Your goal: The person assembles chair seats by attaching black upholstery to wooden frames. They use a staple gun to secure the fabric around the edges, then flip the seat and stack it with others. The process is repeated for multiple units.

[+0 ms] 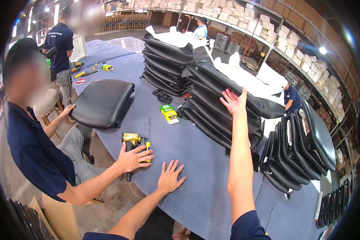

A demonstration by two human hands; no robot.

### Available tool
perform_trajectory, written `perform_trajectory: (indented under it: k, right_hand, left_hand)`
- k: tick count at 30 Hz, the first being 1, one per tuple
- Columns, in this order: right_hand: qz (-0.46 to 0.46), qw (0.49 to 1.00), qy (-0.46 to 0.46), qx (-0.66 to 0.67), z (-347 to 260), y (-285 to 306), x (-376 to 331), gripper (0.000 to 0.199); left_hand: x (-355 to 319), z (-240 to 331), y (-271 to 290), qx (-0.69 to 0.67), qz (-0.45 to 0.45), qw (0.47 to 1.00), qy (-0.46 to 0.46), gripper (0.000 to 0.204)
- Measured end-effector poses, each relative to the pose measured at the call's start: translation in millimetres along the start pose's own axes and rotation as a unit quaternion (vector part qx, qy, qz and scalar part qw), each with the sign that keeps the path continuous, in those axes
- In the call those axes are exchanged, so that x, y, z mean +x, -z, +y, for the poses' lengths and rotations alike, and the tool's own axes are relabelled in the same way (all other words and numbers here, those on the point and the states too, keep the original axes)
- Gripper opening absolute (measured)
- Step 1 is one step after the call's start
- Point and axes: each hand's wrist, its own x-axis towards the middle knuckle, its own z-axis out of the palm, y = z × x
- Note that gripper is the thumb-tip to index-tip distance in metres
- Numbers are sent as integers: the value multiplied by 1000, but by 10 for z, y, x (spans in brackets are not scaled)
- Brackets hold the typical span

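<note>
My left hand (pixel 171 177) lies flat on the blue-grey tabletop (pixel 196 160) with its fingers spread, holding nothing. Reaching forward, my right hand (pixel 235 101) is open in front of a tall stack of black padded seat covers (pixel 212 86); I cannot tell whether it touches them. Left of my left hand, a co-worker's hand (pixel 134 157) rests over a yellow and black staple gun (pixel 131 138) and a yellow-handled screwdriver (pixel 148 151). That person's other hand (pixel 68 111) holds the edge of a black padded seat (pixel 104 102).
More black padded pieces (pixel 296 152) stand at the right. A green and yellow box (pixel 169 113) and a black tray of small parts (pixel 162 96) sit mid-table. Scissors (pixel 81 81) lie farther left. Another person (pixel 60 44) stands at the far left.
</note>
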Motion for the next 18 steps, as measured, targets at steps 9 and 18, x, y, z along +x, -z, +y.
perform_trajectory:
  k: [9,18]
  right_hand:
    - [61,988,137,-20,-96,440,-621,63]
    - [82,984,159,-18,570,1555,-3855,43]
  left_hand:
    - [-35,42,29,-1,-14,1000,-3,71]
    - [-54,-577,-157,-658,199,712,146,71]
